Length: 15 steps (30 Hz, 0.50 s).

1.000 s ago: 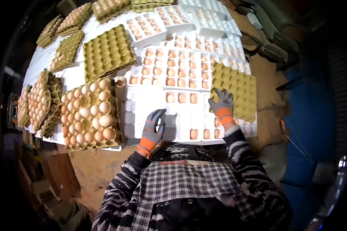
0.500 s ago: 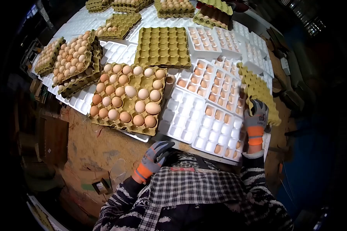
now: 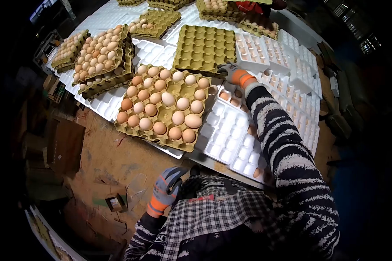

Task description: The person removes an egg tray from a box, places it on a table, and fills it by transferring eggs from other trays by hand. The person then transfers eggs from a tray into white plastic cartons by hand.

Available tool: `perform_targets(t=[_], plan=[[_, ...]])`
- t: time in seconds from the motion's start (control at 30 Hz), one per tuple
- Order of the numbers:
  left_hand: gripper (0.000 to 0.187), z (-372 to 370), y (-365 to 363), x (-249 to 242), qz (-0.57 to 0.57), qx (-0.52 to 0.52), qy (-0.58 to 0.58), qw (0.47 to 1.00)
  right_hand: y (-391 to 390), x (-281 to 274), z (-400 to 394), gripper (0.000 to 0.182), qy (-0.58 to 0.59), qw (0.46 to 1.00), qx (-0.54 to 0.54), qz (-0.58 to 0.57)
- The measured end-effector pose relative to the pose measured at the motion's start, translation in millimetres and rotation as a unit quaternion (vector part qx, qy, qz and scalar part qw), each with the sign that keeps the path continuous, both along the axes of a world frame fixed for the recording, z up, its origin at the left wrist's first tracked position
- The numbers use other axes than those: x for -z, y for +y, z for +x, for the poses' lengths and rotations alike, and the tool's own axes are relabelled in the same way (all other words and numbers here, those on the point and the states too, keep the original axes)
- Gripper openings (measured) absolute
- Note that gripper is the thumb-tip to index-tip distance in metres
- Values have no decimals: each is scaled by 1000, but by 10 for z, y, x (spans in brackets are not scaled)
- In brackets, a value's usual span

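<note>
My right hand (image 3: 231, 72), in a grey glove with an orange cuff, reaches across to the near right corner of an empty yellow-green egg tray (image 3: 206, 47). The fingers close on that corner; their tips are partly hidden. This tray lies flat on a stack. Just in front lies another egg tray (image 3: 184, 92), mostly filled with brown and cream eggs, with several empty cups. Low in front of my body, my left hand (image 3: 166, 186) is gloved too and holds nothing, its fingers loosely bent and apart. White plastic egg trays (image 3: 224, 132), partly filled, lie under my right forearm.
Stacked trays full of eggs (image 3: 101, 52) stand at the left. More white trays with eggs (image 3: 253, 48) cover the right and far side. Another person's red sleeve (image 3: 250, 6) shows at the far edge. A cardboard box (image 3: 65, 143) is on the left.
My right hand has swung from the right side to the far middle; the empty egg tray it held there now lies on the stack. The view has shifted slightly. My left hand stays low.
</note>
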State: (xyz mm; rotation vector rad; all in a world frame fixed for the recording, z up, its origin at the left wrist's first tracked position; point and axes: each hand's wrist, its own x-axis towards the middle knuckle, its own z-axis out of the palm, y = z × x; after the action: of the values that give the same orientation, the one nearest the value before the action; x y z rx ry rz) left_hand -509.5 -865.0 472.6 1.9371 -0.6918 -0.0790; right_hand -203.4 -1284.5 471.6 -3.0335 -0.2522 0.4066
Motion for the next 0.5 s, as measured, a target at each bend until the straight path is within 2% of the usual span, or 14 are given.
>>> perform_targets(t=[0.03,0.07,0.1,0.13,0.17,0.2,0.27,0.33,0.43,0.5], plan=[[46,17,46,-37,3,-27,-4,1000,91,-40,-6,44,-8,998,1,-70],[46,73,87,-71,14,-54,-40,998,162,29,-116,40,-196,973,-14,-121],[46,186,125,-106,23,-81,-81,993,205,50,-204,38,-279,959,-16,-47],[46,302,144,-147,32,-106,-121,986,498,-289,-556,37,-358,933,-17,27],[47,435,130,-204,60,-102,-136,984,758,-529,-887,38,-267,948,-34,169],[48,595,101,-265,86,-96,-153,980,989,-636,-1198,40,-171,936,-49,304],[55,922,-28,-324,128,-65,-185,972,1359,-523,-1655,42,-70,980,-111,149],[56,1179,-196,-308,218,3,-232,948,1520,-459,-1911,43,-129,981,-109,96],[53,1406,-240,-153,272,64,-233,931,1411,-339,-1822,39,-89,976,-112,162],[50,1505,-174,-112,209,61,-187,958,1372,-318,-1850,35,-113,961,-97,231]])
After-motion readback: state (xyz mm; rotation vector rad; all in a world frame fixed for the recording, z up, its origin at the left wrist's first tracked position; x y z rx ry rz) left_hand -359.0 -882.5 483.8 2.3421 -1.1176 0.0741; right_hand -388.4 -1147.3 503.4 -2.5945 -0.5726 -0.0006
